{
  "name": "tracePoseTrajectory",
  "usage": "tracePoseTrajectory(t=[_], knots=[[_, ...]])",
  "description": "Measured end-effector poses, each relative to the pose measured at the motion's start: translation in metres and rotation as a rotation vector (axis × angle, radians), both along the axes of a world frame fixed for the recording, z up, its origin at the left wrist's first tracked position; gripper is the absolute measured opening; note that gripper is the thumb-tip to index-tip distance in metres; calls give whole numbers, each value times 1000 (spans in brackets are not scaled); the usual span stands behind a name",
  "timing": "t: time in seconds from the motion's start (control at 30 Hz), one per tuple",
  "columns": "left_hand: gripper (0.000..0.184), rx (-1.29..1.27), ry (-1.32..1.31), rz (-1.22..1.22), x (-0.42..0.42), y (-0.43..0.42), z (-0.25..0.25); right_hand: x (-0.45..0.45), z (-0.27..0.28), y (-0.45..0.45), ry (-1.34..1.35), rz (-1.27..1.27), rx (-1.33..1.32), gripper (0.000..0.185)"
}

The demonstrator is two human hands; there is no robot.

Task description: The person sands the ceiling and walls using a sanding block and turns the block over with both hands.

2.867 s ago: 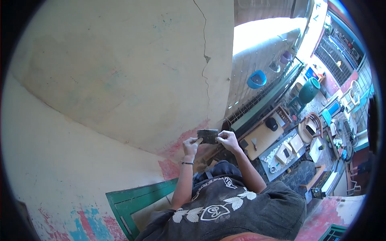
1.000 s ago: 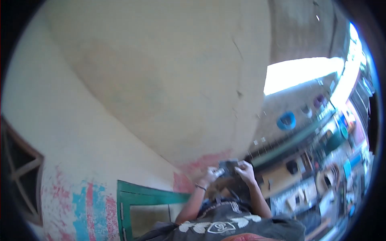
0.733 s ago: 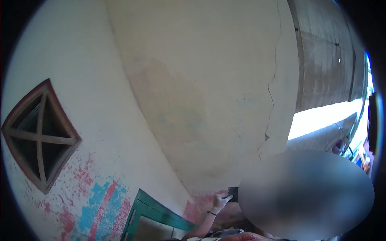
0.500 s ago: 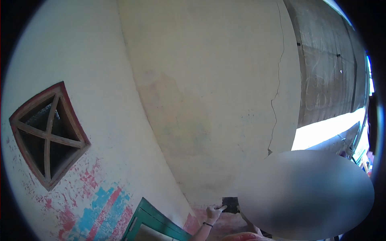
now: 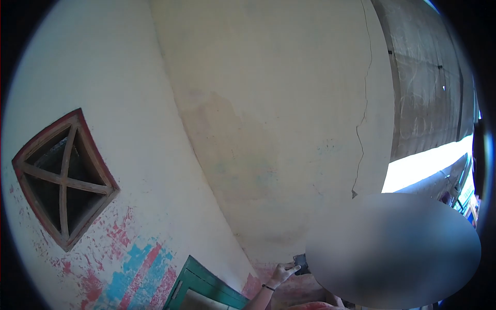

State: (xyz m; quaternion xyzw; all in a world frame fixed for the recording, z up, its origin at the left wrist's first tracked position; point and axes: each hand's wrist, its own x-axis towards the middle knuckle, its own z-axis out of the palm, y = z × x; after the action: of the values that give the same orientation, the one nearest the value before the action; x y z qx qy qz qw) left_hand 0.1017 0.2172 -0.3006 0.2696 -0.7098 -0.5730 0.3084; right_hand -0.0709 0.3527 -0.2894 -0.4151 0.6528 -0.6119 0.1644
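Low in the view, my left hand (image 5: 283, 274), with a dark band at its wrist, pinches the edge of a small dark sheet (image 5: 300, 264) between thumb and fingers. What kind of sheet it is cannot be made out. It is in front of the lower part of the stained cream wall (image 5: 268, 155), and its right side disappears behind a large blurred oval. My right hand is hidden by that blur; only a piece of forearm (image 5: 333, 298) shows beneath it.
A white wall (image 5: 119, 103) with flaking pink and blue paint holds a wooden-framed vent (image 5: 63, 181). Below it stands a green door frame (image 5: 209, 281). A long crack (image 5: 366, 93) runs down the cream wall. A grey sheet (image 5: 423, 77) hangs at the right above a bright opening.
The dark sheet now looks tilted, and less of it shows left of the blur. My left hand has shifted slightly right. The right fingertips seen before are hidden. The view has moved slightly.
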Motion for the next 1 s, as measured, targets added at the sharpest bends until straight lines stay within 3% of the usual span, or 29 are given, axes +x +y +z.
tracePoseTrajectory(t=[0.13,0.2,0.27,0.33,0.47,0.63,0.77,1.0], knots=[[29,-4,-161,4,-1,-6,8,3,16,-1,114,-30,-114,32],[30,-50,-121,167,-11,-11,-17,-5,13,0,150,-83,-85,28],[34,-15,12,295,-21,6,26,-8,21,6,173,-158,-64,26],[36,48,-17,295,-25,-1,28,-7,44,12,205,-196,-107,26],[38,-42,59,200,-41,-9,28,-10,55,24,38,-186,-113,30],[33,126,-85,9,-49,19,42,-16,41,52,-19,-164,-45,37],[35,67,-130,-154,-56,33,18,-14,26,66,-92,-220,4,43],[35,16,-201,-191,-69,49,-7,-24,4,89,-106,-231,49,44]])
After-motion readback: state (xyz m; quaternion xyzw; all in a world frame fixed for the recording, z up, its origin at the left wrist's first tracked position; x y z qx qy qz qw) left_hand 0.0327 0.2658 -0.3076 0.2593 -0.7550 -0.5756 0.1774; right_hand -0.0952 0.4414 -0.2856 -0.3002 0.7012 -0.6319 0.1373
